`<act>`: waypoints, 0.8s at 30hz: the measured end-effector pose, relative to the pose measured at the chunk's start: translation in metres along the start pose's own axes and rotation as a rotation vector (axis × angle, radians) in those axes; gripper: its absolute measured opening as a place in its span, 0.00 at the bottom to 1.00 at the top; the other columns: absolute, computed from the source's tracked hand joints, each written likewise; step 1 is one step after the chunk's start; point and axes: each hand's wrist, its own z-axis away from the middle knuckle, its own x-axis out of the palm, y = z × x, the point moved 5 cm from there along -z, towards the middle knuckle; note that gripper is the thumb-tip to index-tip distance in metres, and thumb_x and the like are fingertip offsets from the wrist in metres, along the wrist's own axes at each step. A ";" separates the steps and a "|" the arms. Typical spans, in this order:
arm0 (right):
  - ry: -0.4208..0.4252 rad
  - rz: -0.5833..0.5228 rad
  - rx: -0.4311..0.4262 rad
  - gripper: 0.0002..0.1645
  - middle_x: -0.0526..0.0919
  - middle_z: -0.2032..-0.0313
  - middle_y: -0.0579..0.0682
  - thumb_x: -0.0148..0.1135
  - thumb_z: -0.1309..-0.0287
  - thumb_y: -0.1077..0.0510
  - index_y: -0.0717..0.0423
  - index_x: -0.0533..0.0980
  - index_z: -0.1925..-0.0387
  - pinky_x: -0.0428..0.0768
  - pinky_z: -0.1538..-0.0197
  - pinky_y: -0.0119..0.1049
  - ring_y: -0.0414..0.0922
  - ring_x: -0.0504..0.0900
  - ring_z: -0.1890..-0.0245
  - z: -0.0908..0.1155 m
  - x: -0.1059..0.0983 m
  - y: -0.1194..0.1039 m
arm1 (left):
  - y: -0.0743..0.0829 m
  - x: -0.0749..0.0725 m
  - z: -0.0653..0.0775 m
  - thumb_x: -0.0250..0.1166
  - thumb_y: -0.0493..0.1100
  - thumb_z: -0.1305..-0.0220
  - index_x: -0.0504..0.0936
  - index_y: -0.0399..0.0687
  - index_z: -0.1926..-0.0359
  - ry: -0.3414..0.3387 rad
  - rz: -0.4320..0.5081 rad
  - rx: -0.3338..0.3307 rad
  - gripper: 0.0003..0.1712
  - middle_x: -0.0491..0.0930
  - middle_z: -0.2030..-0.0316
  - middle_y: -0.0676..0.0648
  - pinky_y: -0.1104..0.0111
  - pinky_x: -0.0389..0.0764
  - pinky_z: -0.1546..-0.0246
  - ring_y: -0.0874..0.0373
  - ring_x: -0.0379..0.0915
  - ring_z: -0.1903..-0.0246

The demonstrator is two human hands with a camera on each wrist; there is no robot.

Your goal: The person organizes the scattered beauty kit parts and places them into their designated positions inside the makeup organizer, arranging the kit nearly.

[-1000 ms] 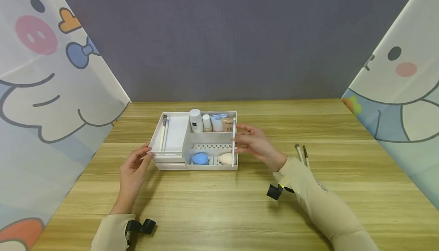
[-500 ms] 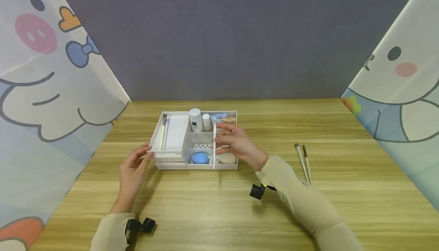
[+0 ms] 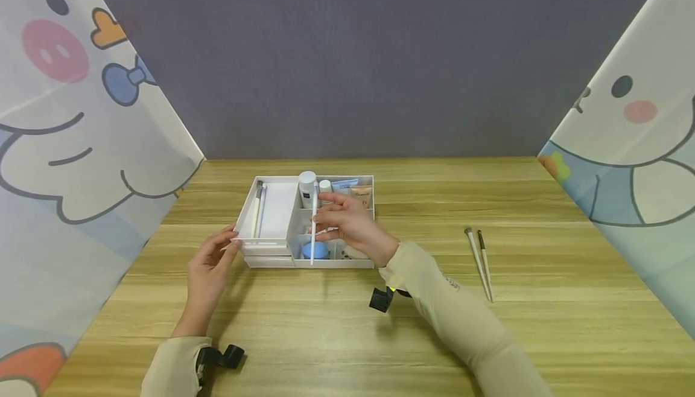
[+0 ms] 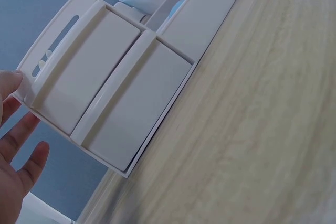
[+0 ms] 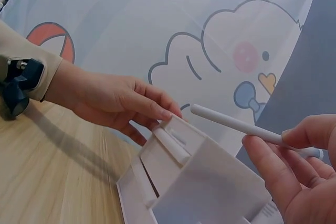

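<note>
My left hand [image 3: 210, 267] grips the front left corner of a white desktop organizer [image 3: 326, 263], thumb at the front and fingers along the side. Two drawer fronts [image 4: 136, 111] show below its top tray in the left wrist view. With my right hand [image 3: 353, 228] I pinch a slim white pen-like stick [image 5: 236, 124] between thumb and fingers, above the middle of the organizer. In the top tray [image 3: 279, 210] lie a dark-tipped brush [image 3: 256, 213] and a thin pale stick [image 3: 263, 211] along the left wall.
A white bottle [image 3: 306, 187], a smaller bottle [image 3: 324, 186] and two tubes stand in the back compartments. A blue makeup sponge [image 3: 320, 251] and a beige one [image 3: 355, 253] sit in front. Two brushes [image 3: 478, 261] lie on the wooden table to the right.
My right hand has carried the white stick leftward, from the organizer's right edge to beside the tray's divider. The left hand has stayed at the front left corner.
</note>
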 end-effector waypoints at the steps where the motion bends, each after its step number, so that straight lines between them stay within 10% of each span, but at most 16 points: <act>1: 0.001 -0.004 0.003 0.36 0.81 0.69 0.51 0.53 0.38 0.78 0.66 0.60 0.29 0.86 0.70 0.36 0.43 0.82 0.75 -0.001 0.003 0.000 | 0.000 0.000 0.000 0.62 0.21 0.37 0.79 0.22 0.54 0.001 -0.002 0.004 0.10 0.82 0.48 0.55 0.81 0.78 0.56 0.69 0.77 0.50; 24: 0.035 -0.012 -0.005 0.36 0.79 0.64 0.56 0.57 0.38 0.75 0.65 0.63 0.29 0.87 0.66 0.41 0.45 0.82 0.75 -0.041 0.043 -0.002 | -0.001 0.000 0.000 0.62 0.21 0.38 0.79 0.20 0.55 0.013 -0.006 0.005 0.10 0.82 0.49 0.57 0.82 0.78 0.57 0.68 0.78 0.52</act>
